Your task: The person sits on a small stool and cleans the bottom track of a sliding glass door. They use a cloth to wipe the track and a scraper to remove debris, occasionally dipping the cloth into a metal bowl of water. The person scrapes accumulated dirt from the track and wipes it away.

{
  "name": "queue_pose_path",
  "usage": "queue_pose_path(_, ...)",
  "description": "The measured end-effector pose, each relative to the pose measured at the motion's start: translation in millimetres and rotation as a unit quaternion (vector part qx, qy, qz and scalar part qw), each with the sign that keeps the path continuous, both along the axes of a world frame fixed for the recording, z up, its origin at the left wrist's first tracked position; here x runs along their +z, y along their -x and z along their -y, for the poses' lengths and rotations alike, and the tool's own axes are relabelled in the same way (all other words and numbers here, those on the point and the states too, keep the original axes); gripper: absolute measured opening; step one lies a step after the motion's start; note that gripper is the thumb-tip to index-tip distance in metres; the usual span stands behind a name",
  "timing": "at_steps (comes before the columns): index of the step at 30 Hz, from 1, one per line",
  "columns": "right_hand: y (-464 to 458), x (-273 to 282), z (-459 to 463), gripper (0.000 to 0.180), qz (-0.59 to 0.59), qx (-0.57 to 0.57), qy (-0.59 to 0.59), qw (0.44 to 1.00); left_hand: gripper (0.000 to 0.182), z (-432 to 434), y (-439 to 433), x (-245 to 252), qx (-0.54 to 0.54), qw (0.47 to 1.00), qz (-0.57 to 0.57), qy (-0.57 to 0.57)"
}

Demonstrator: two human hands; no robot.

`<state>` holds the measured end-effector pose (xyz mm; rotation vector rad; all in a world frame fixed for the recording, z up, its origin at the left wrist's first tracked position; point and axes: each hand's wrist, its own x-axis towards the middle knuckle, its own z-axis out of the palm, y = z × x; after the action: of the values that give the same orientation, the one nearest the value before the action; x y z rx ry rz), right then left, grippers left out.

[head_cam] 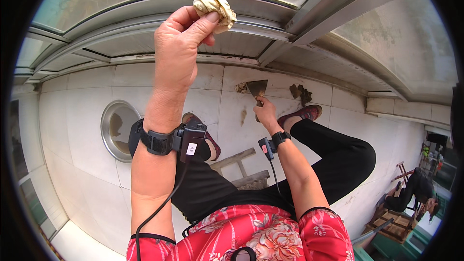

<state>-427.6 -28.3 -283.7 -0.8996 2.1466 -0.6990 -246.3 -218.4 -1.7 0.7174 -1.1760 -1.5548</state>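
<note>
My left hand (181, 47) is raised in front of the window frame and pinches a crumpled, pale, stained cloth (216, 11) between thumb and fingers. Lower and to the right, my right hand (266, 111) grips the handle of a putty knife (257, 87), its wide metal blade down at the white floor tiles (203, 76). Beside the blade's left edge lies a small heap of crumbly debris (241, 87). A dark, wet-looking clump (301, 93) rests on the tiles right of the knife. Below the blade a brown smear (243, 116) marks the tile.
A metal basin (121, 130) with murky water stands at the left. An aluminium-framed window (250, 25) spans the far side. Beneath me is a low stool (243, 174). A wooden rack (393, 221) and another person (409, 192) are at the lower right.
</note>
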Motion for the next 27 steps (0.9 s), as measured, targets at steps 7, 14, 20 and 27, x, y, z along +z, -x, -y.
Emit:
queue_pose_path(7, 16, 72, 11, 0.047, 0.006, 0.009, -0.007, 1.000, 0.014, 3, -10, 7, 0.013, 0.999, -0.046, -0.005)
queue_pose_path(14, 47, 203, -12, 0.046, -0.180, 0.165, -0.019, 0.970, 0.012, 21, -35, 4, 0.098, 0.982, -0.148, -0.060)
queue_pose_path(20, 60, 256, -27, 0.032, -0.236, 0.127, 0.088, 0.959, 0.007, 23, -48, -8, 0.137, 0.972, -0.170, -0.084)
queue_pose_path(27, 58, 238, -54, 0.030, 0.120, -0.035, 0.043, 0.991, 0.007, 29, -61, -10, 0.153, 0.966, -0.185, -0.100)
